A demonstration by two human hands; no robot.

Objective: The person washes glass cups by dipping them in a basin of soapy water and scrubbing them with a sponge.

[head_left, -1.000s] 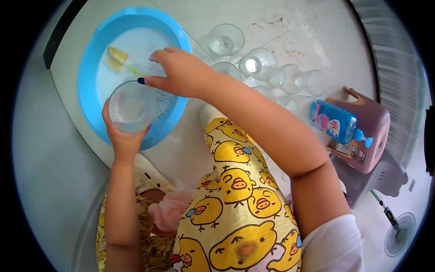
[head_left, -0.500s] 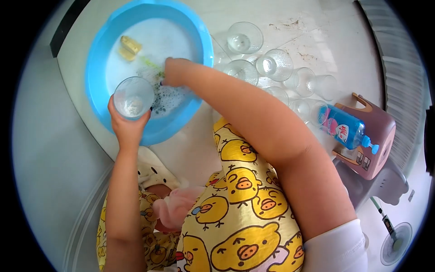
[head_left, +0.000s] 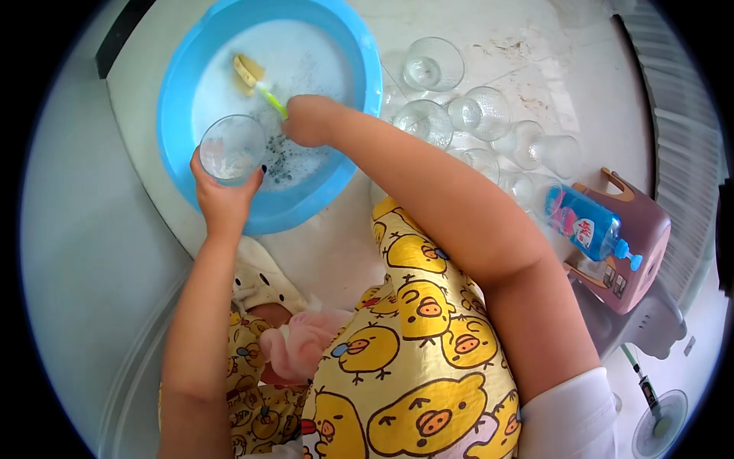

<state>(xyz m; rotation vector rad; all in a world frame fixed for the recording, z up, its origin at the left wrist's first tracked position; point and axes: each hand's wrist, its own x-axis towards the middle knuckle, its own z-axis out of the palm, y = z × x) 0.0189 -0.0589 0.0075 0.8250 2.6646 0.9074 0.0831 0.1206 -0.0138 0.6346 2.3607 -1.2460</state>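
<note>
A blue basin (head_left: 369,84) holds soapy water with bubbles. My left hand (head_left: 226,191) grips a clear glass (head_left: 233,149) over the basin's near left part, its mouth facing up toward me. Over the water my right hand (head_left: 310,121) is closed round the green handle of a brush (head_left: 273,101). The brush's pale yellow sponge head (head_left: 245,71) is at the far end of the handle, in the water.
Several clear glasses (head_left: 433,64) stand or lie on the pale floor right of the basin. A blue soap bottle (head_left: 583,222) lies near a mauve stool (head_left: 633,229). A small fan (head_left: 659,425) is at the lower right. Patterned clothing covers my legs.
My right hand was open above the basin and has closed round the green handle. The sponge head has lifted and turned slightly. The glass has tilted, and the whole view has shifted.
</note>
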